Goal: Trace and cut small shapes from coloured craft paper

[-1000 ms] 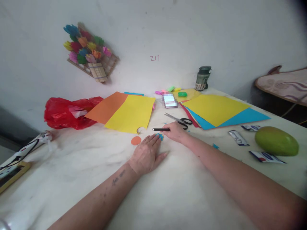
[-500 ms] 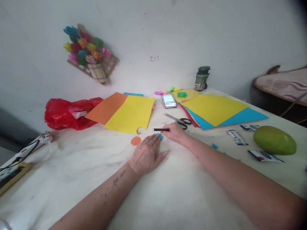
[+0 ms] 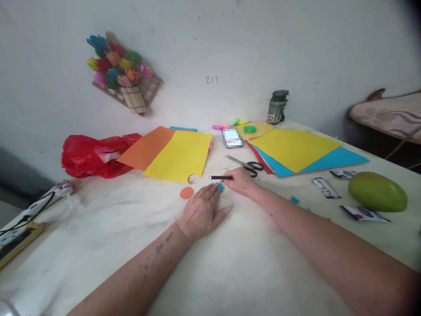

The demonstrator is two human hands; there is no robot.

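Note:
My left hand lies flat on the pale table, its fingertips over a small blue and yellow paper piece that is partly hidden beneath them. Close by on the right, my right hand grips a black pen, which points left above the paper piece. An orange paper circle rests left of my left fingertips. Just beyond my right hand lie scissors with black handles, blades apart. A yellow sheet with a round notch cut from its near edge overlaps an orange sheet.
A red plastic bag and a power strip are at left. Yellow and blue sheets, small packets and a green fruit lie right. Toward the wall are a phone, highlighters and a bottle.

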